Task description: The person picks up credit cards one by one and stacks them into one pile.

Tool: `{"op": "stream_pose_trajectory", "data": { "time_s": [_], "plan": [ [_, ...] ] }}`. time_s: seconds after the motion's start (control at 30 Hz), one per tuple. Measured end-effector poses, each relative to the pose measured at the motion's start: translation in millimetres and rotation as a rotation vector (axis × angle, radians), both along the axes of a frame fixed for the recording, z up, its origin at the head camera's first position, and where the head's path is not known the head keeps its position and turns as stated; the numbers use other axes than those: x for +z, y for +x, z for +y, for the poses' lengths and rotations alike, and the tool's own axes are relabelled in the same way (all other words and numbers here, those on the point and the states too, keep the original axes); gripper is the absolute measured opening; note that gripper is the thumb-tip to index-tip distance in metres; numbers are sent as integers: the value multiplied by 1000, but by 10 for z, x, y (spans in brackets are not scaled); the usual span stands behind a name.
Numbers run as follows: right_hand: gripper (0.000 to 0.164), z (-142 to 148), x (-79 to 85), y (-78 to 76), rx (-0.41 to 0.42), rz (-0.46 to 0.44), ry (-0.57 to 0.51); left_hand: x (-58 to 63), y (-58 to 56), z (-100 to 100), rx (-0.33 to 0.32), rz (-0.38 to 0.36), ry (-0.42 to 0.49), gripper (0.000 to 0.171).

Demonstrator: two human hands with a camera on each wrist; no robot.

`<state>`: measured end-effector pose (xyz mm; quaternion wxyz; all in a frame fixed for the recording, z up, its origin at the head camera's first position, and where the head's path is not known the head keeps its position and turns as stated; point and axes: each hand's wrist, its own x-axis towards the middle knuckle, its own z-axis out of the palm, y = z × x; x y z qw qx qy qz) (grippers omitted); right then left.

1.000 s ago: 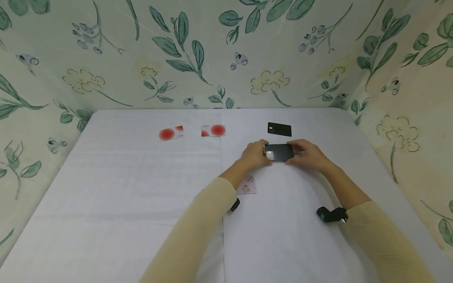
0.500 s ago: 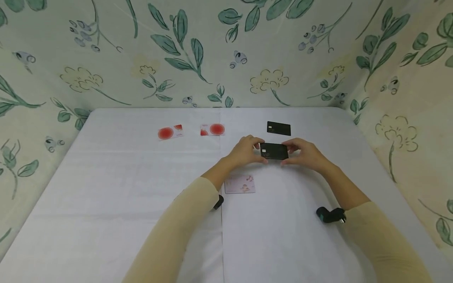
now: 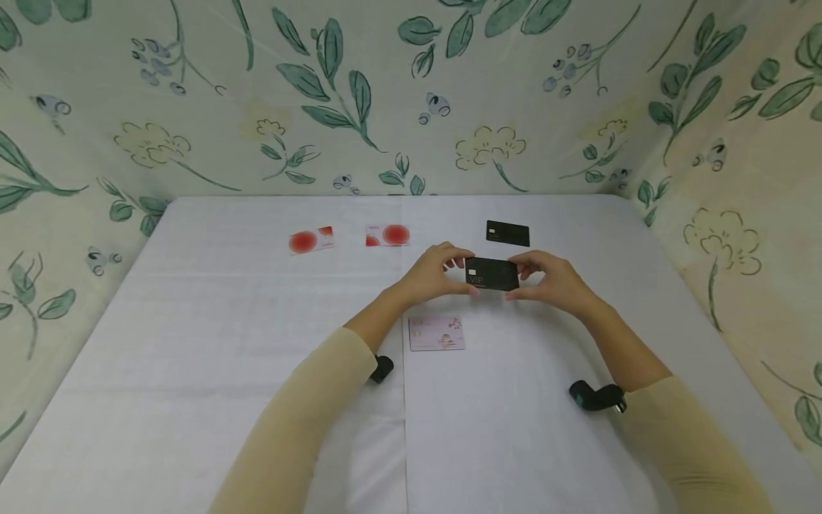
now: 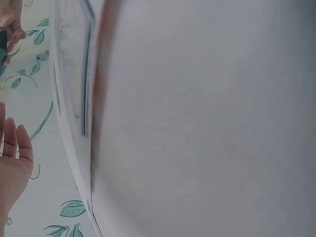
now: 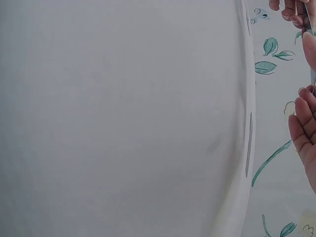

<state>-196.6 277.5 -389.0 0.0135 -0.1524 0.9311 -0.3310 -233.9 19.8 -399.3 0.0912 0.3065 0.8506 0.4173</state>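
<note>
A black card with "VIP" lettering and a small chip is raised in front of me in the head view. My left hand pinches its left end between thumb and fingertips. On the opposite end my right hand grips the card the same way. Part of the left hand shows at the edge of the left wrist view, and the right hand at the edge of the right wrist view. Just nearer than the held card, a pink floral VIP card lies on the table.
Behind the held card, a second black card rests on the white-covered table. Two red-and-white cards, one tilted and one straighter, lie farther left. Floral-patterned fabric borders the table.
Both hands have shifted slightly left with the black card, which has tipped so its VIP lettering shows. The left forearm has swung left, uncovering the pink card.
</note>
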Motion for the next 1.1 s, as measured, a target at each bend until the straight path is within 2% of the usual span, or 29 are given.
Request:
{"op": "stream_pose_trajectory", "data": {
  "time_s": [0.23,0.47,0.67,0.83,1.1],
  "plan": [
    [65,-98,57,78,15,22,-94,66,68,-132,13,-32,64,63],
    [63,-217,92,140,33,42,-102,109,152,-263,29,-26,73,62],
    [63,-313,118,189,72,62,-123,163,262,-383,53,-88,128,59],
    [62,-415,142,258,87,73,-103,189,350,-488,59,-69,98,58],
    [60,-572,169,412,103,40,-78,159,514,-643,72,-56,46,58]
  ]
}}
